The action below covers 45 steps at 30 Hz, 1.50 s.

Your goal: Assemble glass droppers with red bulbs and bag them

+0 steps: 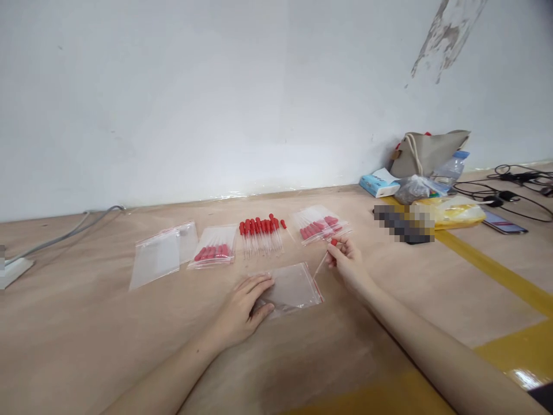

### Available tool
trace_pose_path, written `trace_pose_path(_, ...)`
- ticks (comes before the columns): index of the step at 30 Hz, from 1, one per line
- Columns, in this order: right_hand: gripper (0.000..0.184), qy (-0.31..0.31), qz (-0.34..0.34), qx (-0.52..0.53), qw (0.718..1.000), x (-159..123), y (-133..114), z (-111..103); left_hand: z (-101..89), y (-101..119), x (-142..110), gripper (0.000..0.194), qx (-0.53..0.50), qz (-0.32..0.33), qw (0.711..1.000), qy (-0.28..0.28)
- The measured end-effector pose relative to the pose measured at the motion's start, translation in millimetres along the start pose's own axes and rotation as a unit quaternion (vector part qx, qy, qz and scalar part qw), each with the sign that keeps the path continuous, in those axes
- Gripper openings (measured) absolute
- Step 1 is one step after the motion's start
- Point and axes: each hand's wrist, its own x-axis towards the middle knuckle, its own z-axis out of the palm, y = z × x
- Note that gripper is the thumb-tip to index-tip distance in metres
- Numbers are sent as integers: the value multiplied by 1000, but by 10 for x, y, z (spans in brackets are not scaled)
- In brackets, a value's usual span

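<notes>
A clear zip bag [294, 286] lies flat on the brown-covered table, its red-lined opening towards the right. My left hand [248, 302] rests on the bag's left end, thumb and fingers apart. Between the fingertips of my right hand [345, 259] is a glass dropper [321, 264], pinched near its red rubber bulb. The dropper's thin tip points down at the bag's red-lined edge; whether it is inside I cannot tell. Behind the bag lies a row of red-bulbed droppers [260, 233], with a single dropper [286, 226] just to their right.
Filled bags of droppers lie left [212, 246] and right [320, 223] of the row. Flat zip bags [159, 256] are farther left. Tissues [379, 183], a grey bag [427, 154], a yellow packet [451, 213], a phone [504, 222] and black cables [501, 197] sit at right.
</notes>
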Motion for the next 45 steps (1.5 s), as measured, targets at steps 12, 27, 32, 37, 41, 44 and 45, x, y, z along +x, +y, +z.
trace_pose_path(12,28,-317,111,-155,929,-133,-125,-130,38,-49,-29,41,9,3,1000,-1)
trace_pose_path(27,12,-268,-73,-336,900,-11,-254,-28,17,-36,-32,43,-7,-11,1000,3)
trace_pose_path(32,8,-169,-115,-440,875,341,-285,344,14,-33,-26,40,-19,1,1000,12)
trace_pose_path(37,27,-130,-59,-524,840,625,-119,871,6,-70,-38,39,-23,-18,1000,1)
trace_pose_path(41,34,-129,-14,-546,828,722,-17,1092,3,-83,-46,40,-42,-13,999,1)
trace_pose_path(44,34,-136,-21,-544,827,703,-77,1069,2,-69,-40,35,-59,-7,998,5)
trace_pose_path(45,37,-133,-34,-541,830,678,-116,1016,1,-62,-36,30,-64,-5,998,5)
